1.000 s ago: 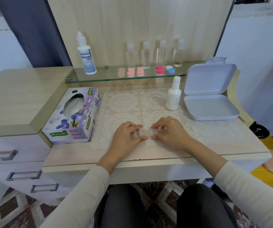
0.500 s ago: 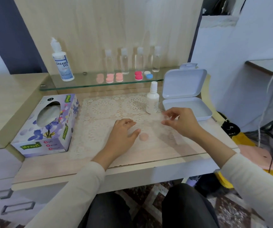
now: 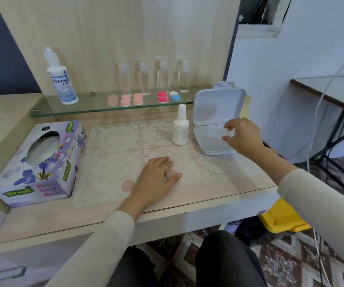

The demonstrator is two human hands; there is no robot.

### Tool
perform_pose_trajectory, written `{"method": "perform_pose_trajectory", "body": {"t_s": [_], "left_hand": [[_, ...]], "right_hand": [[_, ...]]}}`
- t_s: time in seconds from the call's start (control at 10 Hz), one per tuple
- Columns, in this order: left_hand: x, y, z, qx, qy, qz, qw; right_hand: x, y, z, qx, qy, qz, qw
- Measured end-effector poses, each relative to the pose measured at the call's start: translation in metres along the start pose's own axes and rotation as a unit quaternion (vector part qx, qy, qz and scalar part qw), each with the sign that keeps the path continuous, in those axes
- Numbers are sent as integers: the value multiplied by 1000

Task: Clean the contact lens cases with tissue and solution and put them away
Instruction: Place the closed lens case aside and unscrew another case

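The right hand (image 3: pixel 244 138) pinched a clear case (image 3: pixel 227 132) over the white box (image 3: pixel 214 152), left hand (image 3: pixel 156 178) flat on the tabletop (image 3: pixel 241 179); a loose pinch could have dropped it outside.

We read two printed names here. The tall solution bottle (image 3: pixel 62 83) stands at the left end of the glass shelf (image 3: pixel 96 109). Its label bears DREAM EYE in blue capitals, set on two lines; the smaller print around these words is too fine for us to read. On the tissue box (image 3: pixel 40 162) the brand Mysoft appears on green patches: at the lower left of the front face, on the long side face, and near the far top corner. Beside the front patch we read Soft and Facial, each with its initial in a red disc; a third word beneath them is blurred. We cannot read the print on the small white bottle (image 3: pixel 180 129).
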State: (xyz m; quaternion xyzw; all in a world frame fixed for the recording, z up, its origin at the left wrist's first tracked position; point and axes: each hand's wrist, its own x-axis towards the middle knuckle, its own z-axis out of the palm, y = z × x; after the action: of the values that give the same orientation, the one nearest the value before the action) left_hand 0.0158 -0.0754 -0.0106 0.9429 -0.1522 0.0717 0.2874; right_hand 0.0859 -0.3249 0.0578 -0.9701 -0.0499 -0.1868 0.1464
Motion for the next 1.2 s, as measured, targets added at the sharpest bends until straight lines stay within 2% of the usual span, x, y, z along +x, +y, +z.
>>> {"method": "perform_pose_trajectory", "body": {"t_s": [0.1,0.3,0.4,0.8,1.2], "left_hand": [[0,-1,0,-4,5,4,1000],[0,-1,0,-11,5,3,1000],[0,-1,0,-12,5,1,1000],[0,-1,0,-16,1,-1,1000],[-1,-3,0,-25,-8,-8,1000]], "right_hand": [[-1,-3,1,-82,-8,-71,994],[-3,-5,2,-118,29,-205,971],[-3,-6,2,-130,28,-235,963],[-1,-10,2,-146,-18,-184,972],[-2,-14,-1,-136,-26,-162,977]]}}
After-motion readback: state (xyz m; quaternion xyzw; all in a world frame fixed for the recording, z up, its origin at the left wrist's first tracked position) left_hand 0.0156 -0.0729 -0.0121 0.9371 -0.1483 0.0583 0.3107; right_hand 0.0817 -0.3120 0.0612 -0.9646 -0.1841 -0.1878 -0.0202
